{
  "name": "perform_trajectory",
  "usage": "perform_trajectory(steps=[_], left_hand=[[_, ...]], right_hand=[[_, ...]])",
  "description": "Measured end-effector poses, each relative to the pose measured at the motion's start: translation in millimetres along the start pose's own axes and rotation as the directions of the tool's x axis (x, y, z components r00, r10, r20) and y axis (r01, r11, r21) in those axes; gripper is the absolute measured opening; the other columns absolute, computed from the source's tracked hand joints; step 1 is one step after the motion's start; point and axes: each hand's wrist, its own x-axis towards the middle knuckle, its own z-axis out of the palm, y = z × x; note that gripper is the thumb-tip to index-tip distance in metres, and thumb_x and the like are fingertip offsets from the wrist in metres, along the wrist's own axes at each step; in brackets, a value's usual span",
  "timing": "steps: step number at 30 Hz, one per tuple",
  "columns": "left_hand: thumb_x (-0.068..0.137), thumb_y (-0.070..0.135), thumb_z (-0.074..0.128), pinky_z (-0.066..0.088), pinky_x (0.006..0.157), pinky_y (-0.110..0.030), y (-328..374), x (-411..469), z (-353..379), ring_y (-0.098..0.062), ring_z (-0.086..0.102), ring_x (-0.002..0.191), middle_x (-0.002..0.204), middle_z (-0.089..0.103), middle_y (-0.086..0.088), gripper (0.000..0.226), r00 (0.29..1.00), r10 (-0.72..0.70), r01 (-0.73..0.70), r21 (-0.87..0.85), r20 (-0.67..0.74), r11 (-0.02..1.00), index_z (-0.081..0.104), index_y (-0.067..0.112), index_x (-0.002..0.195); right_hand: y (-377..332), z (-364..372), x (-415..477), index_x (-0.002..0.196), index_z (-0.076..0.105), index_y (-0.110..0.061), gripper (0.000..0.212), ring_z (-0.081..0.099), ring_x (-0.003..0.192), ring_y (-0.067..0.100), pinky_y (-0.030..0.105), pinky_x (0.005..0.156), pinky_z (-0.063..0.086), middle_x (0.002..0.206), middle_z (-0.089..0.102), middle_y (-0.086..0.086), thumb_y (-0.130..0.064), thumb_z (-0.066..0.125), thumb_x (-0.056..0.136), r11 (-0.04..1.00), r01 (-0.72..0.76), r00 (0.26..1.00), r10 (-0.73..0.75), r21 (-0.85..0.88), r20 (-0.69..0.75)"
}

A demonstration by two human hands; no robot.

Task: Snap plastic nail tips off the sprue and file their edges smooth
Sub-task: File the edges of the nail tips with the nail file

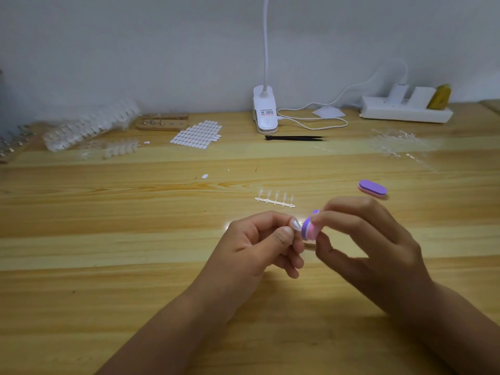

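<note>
Head view shows both hands raised just above the wooden table (135, 280), meeting near the middle. The left hand (259, 247) pinches a clear nail tip (295, 224) between thumb and forefinger, with the other fingers curled in beneath. The right hand (373, 247) grips a small purple-and-pink buffer block (309, 229) between thumb and fingertips, its end face touching or almost touching the tip (the exact contact is too small to tell).

This looks like the filing step. To do it well, I would hold the tip low in the pinch so that only the snapped edge stands clear. A thin plastic shell flexes if too much of it is left unsupported. Light, short strokes along the edge should take off the nub, while heavy pressure risks flicking the tip out of the fingers. Turning the tip rather than the block would give better control of the angle.

A sprue (274, 201) with five tips on it lies on the table just beyond the hands, and a second buffer block (372, 188) lies beyond the right hand.
</note>
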Motion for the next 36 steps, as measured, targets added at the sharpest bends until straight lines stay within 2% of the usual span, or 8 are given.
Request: perform_trajectory(steps=[3,8,12,17,22,26,30,36], left_hand=[[0.099,0.007,0.051,0.049,0.060,-0.026,0,0,0,-0.017,0.056,0.064,0.075,0.061,-0.004,0.015,1.000,0.005,-0.005,0.022,-0.006,1.000,0.064,0.001,0.095],[0.100,0.006,0.048,0.044,0.057,-0.023,-1,-1,2,-0.014,0.048,0.061,0.069,0.057,-0.002,0.017,1.000,0.010,-0.010,0.068,-0.001,0.998,0.064,0.000,0.097],[0.100,0.005,0.047,0.044,0.056,-0.021,1,0,0,-0.013,0.049,0.062,0.074,0.060,-0.001,0.018,1.000,0.018,-0.018,0.055,-0.002,0.998,0.064,0.002,0.094],[0.100,0.008,0.049,0.045,0.056,-0.022,0,-1,1,-0.013,0.050,0.061,0.071,0.057,-0.006,0.018,1.000,0.013,-0.014,0.063,0.016,0.998,0.065,0.001,0.095],[0.100,0.008,0.050,0.047,0.056,-0.023,-1,-1,-1,-0.014,0.056,0.063,0.076,0.064,-0.004,0.017,0.999,0.021,-0.023,0.070,0.027,0.997,0.064,-0.001,0.096],[0.100,0.004,0.049,0.048,0.055,-0.026,-3,-1,0,-0.016,0.061,0.063,0.076,0.067,-0.007,0.018,0.999,0.039,-0.041,0.132,0.016,0.990,0.064,-0.005,0.101],[0.101,0.007,0.049,0.047,0.055,-0.025,-2,-1,-3,-0.018,0.063,0.064,0.077,0.068,-0.005,0.017,0.999,0.042,-0.044,0.127,0.014,0.991,0.064,-0.001,0.099],[0.100,0.008,0.052,0.047,0.055,-0.025,-4,-1,-2,-0.017,0.063,0.062,0.075,0.068,-0.007,0.016,0.999,0.043,-0.046,0.147,0.024,0.988,0.065,-0.002,0.099]], right_hand=[[1,0,1,0.097,0.073,0.001,0.016,0.062,0.092,0.017,0.024,0.089,0.050,0.095,0.068,0.013,0.004,0.074,0.081,0.999,-0.047,0.998,0.047,-0.007,-0.038],[-9,4,-1,0.095,0.075,0.001,0.011,0.065,0.092,0.019,0.026,0.089,0.051,0.095,0.069,0.011,0.003,0.072,0.085,0.998,0.049,0.999,-0.049,0.033,-0.023],[3,0,2,0.095,0.074,-0.001,0.016,0.064,0.089,0.020,0.027,0.087,0.050,0.093,0.068,0.015,0.005,0.074,0.080,0.999,-0.046,0.998,0.045,-0.014,-0.047],[-10,5,-2,0.109,0.061,-0.009,0.024,0.061,0.094,0.018,0.022,0.091,0.048,0.101,0.064,0.007,0.000,0.071,0.088,0.994,0.078,0.996,-0.075,0.075,-0.043],[3,1,0,0.104,0.065,-0.008,0.023,0.064,0.088,0.022,0.026,0.086,0.050,0.093,0.067,0.016,0.002,0.072,0.085,1.000,-0.012,0.998,0.013,0.020,-0.056],[-8,4,-3,0.110,0.062,-0.008,0.026,0.062,0.092,0.020,0.024,0.088,0.049,0.095,0.066,0.015,-0.001,0.073,0.087,0.995,0.067,0.997,-0.064,0.078,-0.037],[4,0,1,0.099,0.073,-0.001,0.016,0.066,0.087,0.026,0.025,0.088,0.049,0.093,0.067,0.017,0.003,0.072,0.084,1.000,-0.013,1.000,0.013,0.002,-0.018],[-6,4,-4,0.110,0.061,-0.009,0.026,0.061,0.093,0.019,0.023,0.090,0.047,0.096,0.066,0.014,-0.001,0.072,0.088,0.995,0.055,0.998,-0.054,0.083,-0.019]])
